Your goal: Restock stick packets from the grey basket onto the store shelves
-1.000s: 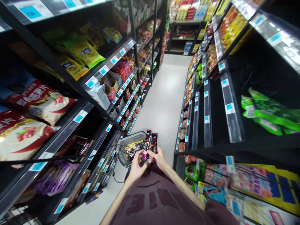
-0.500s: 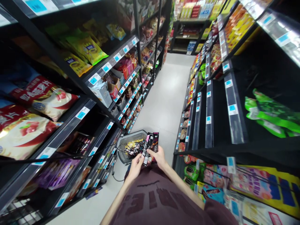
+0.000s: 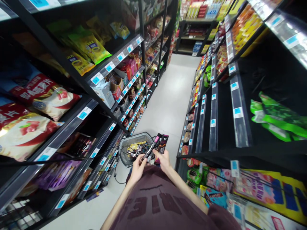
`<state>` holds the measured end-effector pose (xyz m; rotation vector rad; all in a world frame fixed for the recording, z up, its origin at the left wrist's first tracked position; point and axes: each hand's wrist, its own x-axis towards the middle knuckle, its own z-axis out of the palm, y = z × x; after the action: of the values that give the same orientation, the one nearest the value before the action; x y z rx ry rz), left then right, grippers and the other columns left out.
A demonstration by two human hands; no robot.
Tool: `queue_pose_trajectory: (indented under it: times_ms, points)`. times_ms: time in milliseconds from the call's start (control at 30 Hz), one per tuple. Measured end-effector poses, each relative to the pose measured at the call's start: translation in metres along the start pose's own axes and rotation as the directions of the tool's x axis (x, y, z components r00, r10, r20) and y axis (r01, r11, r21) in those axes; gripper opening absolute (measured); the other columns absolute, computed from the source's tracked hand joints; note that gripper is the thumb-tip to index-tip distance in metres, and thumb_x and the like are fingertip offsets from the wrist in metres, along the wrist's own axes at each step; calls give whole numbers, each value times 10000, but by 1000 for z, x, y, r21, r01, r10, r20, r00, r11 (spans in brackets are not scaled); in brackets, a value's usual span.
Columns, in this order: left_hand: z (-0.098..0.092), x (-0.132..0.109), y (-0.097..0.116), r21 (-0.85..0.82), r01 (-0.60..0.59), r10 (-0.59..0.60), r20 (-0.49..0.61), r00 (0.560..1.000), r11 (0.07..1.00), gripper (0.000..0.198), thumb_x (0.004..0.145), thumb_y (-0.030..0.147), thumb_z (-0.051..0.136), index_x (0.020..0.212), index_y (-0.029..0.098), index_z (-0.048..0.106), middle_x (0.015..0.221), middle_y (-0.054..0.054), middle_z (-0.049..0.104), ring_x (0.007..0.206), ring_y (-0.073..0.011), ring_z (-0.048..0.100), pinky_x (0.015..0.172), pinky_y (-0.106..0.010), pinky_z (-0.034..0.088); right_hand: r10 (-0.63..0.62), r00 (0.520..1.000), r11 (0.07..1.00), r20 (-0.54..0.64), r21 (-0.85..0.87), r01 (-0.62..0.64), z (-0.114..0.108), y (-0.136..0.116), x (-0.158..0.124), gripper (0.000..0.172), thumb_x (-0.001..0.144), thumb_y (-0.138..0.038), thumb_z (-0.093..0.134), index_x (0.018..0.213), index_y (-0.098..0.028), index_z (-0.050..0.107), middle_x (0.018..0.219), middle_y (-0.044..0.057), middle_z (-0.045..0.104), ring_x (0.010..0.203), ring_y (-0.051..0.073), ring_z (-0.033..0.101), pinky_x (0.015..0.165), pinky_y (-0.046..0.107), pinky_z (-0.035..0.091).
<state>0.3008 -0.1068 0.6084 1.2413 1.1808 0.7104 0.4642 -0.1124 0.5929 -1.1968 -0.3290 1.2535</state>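
Close in front of my body, several slim dark snack packets (image 3: 162, 142) with pink and orange print are held between both hands. My left hand (image 3: 138, 167) is closed on the lower left end of a black packet (image 3: 153, 145). My right hand (image 3: 163, 160) pinches the packets from the right, its thumb over them. Their lower ends are partly hidden by my fingers. Just beyond my left hand, a grey plastic basket (image 3: 122, 155) stands low by the left shelf. Inside it lies a heap of small yellow, black and silver packets (image 3: 138, 149).
Black shelving with large oat bags (image 3: 26, 127), yellow bags (image 3: 92, 48) and purple packets (image 3: 59, 174) lines the left. The right shelf carries green bags (image 3: 278, 118) and hanging snack bags (image 3: 259, 187). A pale floor aisle (image 3: 172, 89) runs between them. A black cable (image 3: 117, 179) hangs near the basket.
The packets have tilted to the right at their upper ends, and their lower ends have swung left. My left hand has shifted slightly left; my right hand still grips them.
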Motion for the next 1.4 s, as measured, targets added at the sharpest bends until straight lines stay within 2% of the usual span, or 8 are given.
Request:
queue_pose_trajectory:
  times_ms: [133, 400, 700, 867, 1000, 1133, 1233, 1400]
  points:
    - [-5, 2, 6, 38, -30, 33, -81, 996, 999, 465, 884, 538, 626, 1124, 141, 650, 696, -12, 669, 694, -178, 632, 701, -273, 473, 31, 999, 997, -7, 71, -31, 1, -2, -3, 431, 636, -439, 911, 688, -178, 572, 525, -55, 500, 418, 75, 388, 373, 205, 317]
    - [-20, 13, 31, 51, -82, 90, -188, 978, 995, 402, 910, 566, 569, 882, 167, 612, 655, 26, 535, 613, -137, 510, 629, -244, 402, 35, 999, 984, -7, 176, -33, 7, -6, -4, 427, 621, -413, 915, 845, -182, 632, 687, -48, 561, 491, 58, 405, 446, 201, 348]
    - [-46, 12, 32, 96, -104, 118, -154, 981, 990, 405, 925, 543, 564, 1005, 155, 647, 642, 26, 516, 602, -142, 500, 632, -255, 430, 76, 991, 973, -106, 226, -50, 4, -12, -1, 540, 571, -432, 936, 724, -217, 465, 574, -105, 402, 463, 62, 353, 436, 207, 319]
    - [-44, 15, 27, 164, -139, 175, -227, 958, 976, 428, 961, 477, 526, 1269, 181, 558, 673, 44, 473, 607, -133, 503, 600, -237, 430, 106, 983, 975, -152, 211, -72, 4, -8, -2, 553, 559, -429, 940, 710, -219, 451, 552, -111, 405, 430, 57, 349, 406, 212, 294]
    - [-38, 14, 26, 232, -204, 260, -244, 934, 951, 468, 894, 403, 640, 1311, 221, 534, 974, -35, 582, 843, -163, 603, 714, -260, 510, 123, 976, 977, -180, 197, -87, 1, -6, -1, 530, 595, -448, 921, 703, -219, 455, 550, -102, 418, 431, 57, 361, 395, 206, 300]
    - [-35, 10, 26, 360, -259, 344, -196, 918, 896, 389, 789, 275, 743, 1170, 249, 670, 1286, -92, 507, 1155, -257, 569, 902, -368, 530, 143, 969, 979, -199, 170, -110, 1, -5, -1, 511, 601, -467, 912, 727, -219, 483, 543, -99, 427, 414, 63, 359, 370, 209, 288]
    - [-31, 8, 22, 449, -278, 395, -191, 899, 849, 374, 804, 179, 686, 1170, 255, 680, 1284, -92, 527, 1234, -284, 518, 1088, -486, 414, 145, 970, 982, -197, 152, -116, 3, -6, -4, 535, 586, -471, 922, 713, -218, 469, 539, -101, 420, 414, 59, 358, 366, 203, 290]
    - [-25, 6, 14, 525, -286, 406, -128, 905, 802, 476, 799, 84, 610, 1231, 272, 669, 1235, -86, 639, 1253, -309, 480, 1138, -560, 314, 133, 975, 988, -178, 106, -116, 8, -7, -14, 539, 574, -432, 945, 712, -211, 473, 534, -102, 427, 421, 53, 363, 368, 182, 302]
